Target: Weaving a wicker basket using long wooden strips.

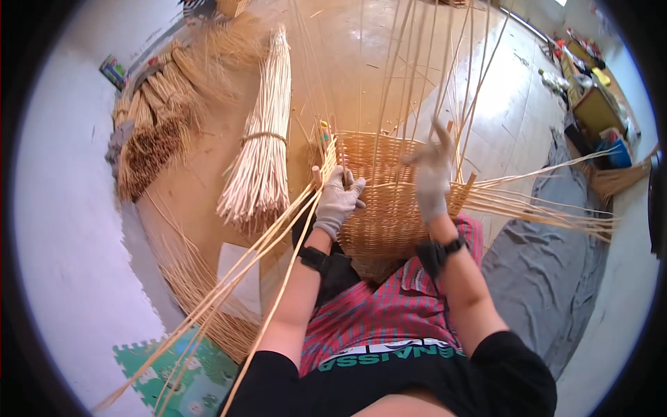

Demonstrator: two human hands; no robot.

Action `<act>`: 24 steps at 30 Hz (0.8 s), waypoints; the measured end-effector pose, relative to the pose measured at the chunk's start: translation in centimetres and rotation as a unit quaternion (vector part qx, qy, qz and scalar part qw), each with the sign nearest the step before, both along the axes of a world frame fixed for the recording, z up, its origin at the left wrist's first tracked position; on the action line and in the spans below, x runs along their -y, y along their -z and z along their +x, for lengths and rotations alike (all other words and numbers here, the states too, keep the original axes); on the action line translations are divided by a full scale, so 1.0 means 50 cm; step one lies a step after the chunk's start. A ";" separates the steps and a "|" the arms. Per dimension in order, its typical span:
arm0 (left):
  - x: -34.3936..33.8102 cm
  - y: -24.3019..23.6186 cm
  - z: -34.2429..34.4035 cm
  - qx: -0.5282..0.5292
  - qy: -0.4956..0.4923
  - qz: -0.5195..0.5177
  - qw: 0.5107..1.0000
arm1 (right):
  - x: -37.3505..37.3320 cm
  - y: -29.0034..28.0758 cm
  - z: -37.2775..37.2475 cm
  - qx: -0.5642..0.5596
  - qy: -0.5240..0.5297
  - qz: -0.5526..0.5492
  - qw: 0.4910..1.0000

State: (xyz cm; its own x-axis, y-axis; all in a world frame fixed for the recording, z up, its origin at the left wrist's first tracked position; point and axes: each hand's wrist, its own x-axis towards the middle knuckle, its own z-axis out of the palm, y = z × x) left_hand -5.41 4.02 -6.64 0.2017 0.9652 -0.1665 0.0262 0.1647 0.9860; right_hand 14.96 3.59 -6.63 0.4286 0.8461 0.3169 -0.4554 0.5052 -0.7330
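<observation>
A half-woven wicker basket (382,226) stands over my lap, with thick corner posts and long upright willow rods (406,83) rising from its far side. My left hand (338,201), in a pale glove, is closed at the basket's near left corner, its fingers curled on the woven rim. Bundled loose rods (267,243) run from that corner down to the lower left. Over the right part of the near rim is my gloved right hand (431,174), blurred by motion, with its fingers stretched upward and apart. More rod ends (549,208) stick out from the right corner.
A tied bundle of pale rods (267,139) lies on the floor ahead left. Darker bundles (156,125) lean along the left wall. Grey cloth (549,264) covers the floor at right. A green foam mat (177,372) lies lower left, beside thin loose rods (208,292).
</observation>
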 end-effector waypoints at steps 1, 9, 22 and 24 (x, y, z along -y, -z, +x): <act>-0.004 0.015 -0.015 -0.006 -0.009 0.018 1.000 | 0.073 0.033 0.008 0.179 0.128 -0.075 0.973; 0.065 -0.060 0.093 -0.155 -0.129 0.308 0.930 | 0.240 0.093 0.129 0.078 0.153 -0.244 0.955; 0.047 -0.076 0.173 -0.385 0.154 0.086 0.906 | 0.146 -0.054 0.170 0.254 0.235 -0.048 0.937; 0.072 -0.009 0.182 -0.310 0.045 0.181 0.932 | 0.240 0.006 0.184 0.184 0.268 -0.160 0.932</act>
